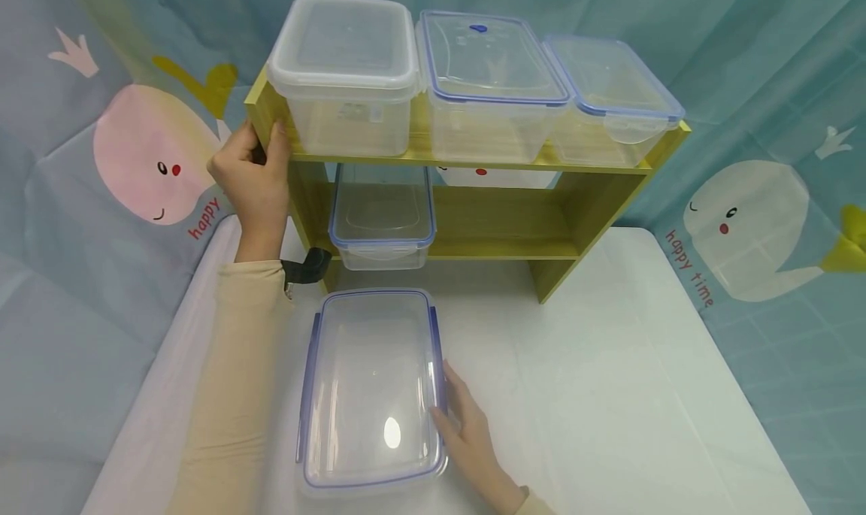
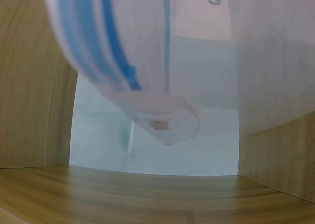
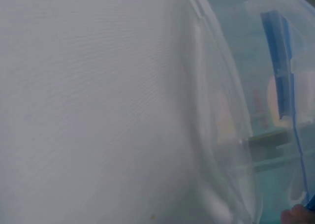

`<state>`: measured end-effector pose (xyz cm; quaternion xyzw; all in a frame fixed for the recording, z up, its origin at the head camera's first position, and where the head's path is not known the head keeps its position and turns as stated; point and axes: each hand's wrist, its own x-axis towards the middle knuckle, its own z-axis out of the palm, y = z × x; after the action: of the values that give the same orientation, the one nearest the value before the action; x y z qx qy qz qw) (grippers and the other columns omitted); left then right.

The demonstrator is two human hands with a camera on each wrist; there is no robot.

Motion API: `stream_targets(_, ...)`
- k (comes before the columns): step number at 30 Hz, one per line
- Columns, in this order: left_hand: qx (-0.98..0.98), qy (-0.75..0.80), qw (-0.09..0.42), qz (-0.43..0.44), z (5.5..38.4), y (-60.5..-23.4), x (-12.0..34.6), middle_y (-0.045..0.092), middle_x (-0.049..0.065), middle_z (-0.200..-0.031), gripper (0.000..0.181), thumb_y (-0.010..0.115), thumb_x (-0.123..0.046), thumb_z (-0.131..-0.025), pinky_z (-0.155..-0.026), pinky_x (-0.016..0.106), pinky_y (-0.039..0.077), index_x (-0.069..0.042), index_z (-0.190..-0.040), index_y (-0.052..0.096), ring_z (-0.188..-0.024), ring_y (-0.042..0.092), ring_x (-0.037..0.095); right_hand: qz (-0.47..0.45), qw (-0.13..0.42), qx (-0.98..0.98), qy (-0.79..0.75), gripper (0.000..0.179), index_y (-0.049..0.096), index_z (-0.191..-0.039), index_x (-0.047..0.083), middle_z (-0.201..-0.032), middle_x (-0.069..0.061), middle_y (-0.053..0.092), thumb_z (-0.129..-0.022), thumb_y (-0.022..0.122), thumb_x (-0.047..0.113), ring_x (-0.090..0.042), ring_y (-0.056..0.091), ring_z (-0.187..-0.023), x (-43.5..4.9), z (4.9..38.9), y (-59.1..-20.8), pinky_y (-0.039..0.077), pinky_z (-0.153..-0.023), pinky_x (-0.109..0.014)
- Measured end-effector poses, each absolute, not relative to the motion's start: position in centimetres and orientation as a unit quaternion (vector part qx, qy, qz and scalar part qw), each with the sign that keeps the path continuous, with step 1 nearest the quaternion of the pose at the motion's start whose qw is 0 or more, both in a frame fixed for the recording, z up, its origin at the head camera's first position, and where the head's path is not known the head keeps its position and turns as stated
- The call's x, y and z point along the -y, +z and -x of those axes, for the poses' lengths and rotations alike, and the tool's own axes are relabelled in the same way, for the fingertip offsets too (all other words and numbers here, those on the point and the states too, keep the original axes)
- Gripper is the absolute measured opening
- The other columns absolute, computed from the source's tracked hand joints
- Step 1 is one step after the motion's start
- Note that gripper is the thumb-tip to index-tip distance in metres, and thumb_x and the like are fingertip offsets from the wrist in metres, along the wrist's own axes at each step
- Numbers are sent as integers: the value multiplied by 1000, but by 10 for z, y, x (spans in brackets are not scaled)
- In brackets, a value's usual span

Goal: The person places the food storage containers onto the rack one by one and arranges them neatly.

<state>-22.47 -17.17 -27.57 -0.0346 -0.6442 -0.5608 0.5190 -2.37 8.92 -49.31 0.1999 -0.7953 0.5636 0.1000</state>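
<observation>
A yellow wooden shelf [image 1: 501, 214] stands at the back, and my left hand [image 1: 253, 173] grips its upper left side panel, with the thumb on the inner face. On the white table in front lies a large clear food container [image 1: 375, 387] with a blue-edged lid. Blue latch strips [image 1: 308, 387] run along its two long sides, the left one standing away from the lid. My right hand [image 1: 473, 440] touches the container's right side, its fingers along the latch and the thumb at the lid's edge. In the right wrist view, a fingertip [image 3: 298, 215] shows beside the container's wall [image 3: 221, 111].
Three clear lidded containers stand on the top shelf: a white-lidded one [image 1: 348, 71], a blue-rimmed one [image 1: 494, 86] and a smaller one [image 1: 612, 94]. Another blue-rimmed container [image 1: 383, 214] sits on the middle shelf, jutting forward. Printed curtains [image 1: 778, 71] hang around the table [image 1: 609, 395].
</observation>
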Motion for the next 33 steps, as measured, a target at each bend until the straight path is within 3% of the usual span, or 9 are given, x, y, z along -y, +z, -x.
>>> stream_targets(7,644,-558,522,42,225,-275,171,50,-10,-61,19,64,-11,-84,-53,15,33,-1,-69,62,-54,45,5,-235,56,798,551,76,23,-148,1,-147,-20,31,-86,65,16,-33,41,-128,-104,19,-512,42,-96,-42)
stream_targets(11,644,-559,520,41,225,-275,171,50,-11,-62,20,64,-11,-84,-54,15,34,4,-71,63,-55,45,5,-263,21,800,538,87,15,-149,1,-149,-24,23,-89,61,43,-33,34,-132,-111,15,-515,38,-100,-40)
stream_targets(15,644,-560,519,39,224,-274,170,51,-10,-62,21,65,-11,-84,-54,15,34,5,-71,64,-55,45,5,-249,-55,816,519,113,5,-150,3,-151,-20,15,-75,65,63,-37,28,-134,-117,11,-512,29,-104,-46)
stream_targets(18,643,-557,524,46,223,-274,170,50,-12,-62,24,64,-13,-84,-53,16,33,8,-72,63,-54,44,5,-214,-124,825,509,131,-3,-151,8,-154,-15,7,-62,80,54,-38,23,-136,-118,9,-510,23,-104,-54)
stream_targets(21,642,-552,529,55,222,-273,171,49,-15,-62,27,64,-14,-85,-53,17,33,11,-74,62,-54,44,5,-187,-162,820,515,137,-8,-150,10,-155,-13,5,-57,88,39,-37,21,-138,-115,7,-508,20,-104,-58)
stream_targets(24,642,-551,530,58,221,-273,171,49,-16,-62,28,64,-15,-85,-53,17,33,11,-74,62,-54,44,6,-172,-165,814,530,136,-8,-150,8,-154,-17,9,-58,89,33,-39,24,-136,-111,5,-508,21,-103,-59)
stream_targets(28,641,-552,530,54,221,-274,171,49,-14,-61,25,64,-14,-85,-52,17,33,8,-73,63,-54,43,5,-163,-148,821,526,137,-9,-150,7,-153,-21,14,-57,88,36,-41,29,-133,-105,4,-510,24,-102,-60)
stream_targets(33,642,-557,525,46,223,-274,170,49,-12,-60,21,65,-12,-84,-53,16,32,3,-70,63,-53,43,4,-184,-129,819,529,135,-8,-151,18,-154,-11,17,-58,87,40,-36,33,-133,-100,5,-515,29,-101,-56)
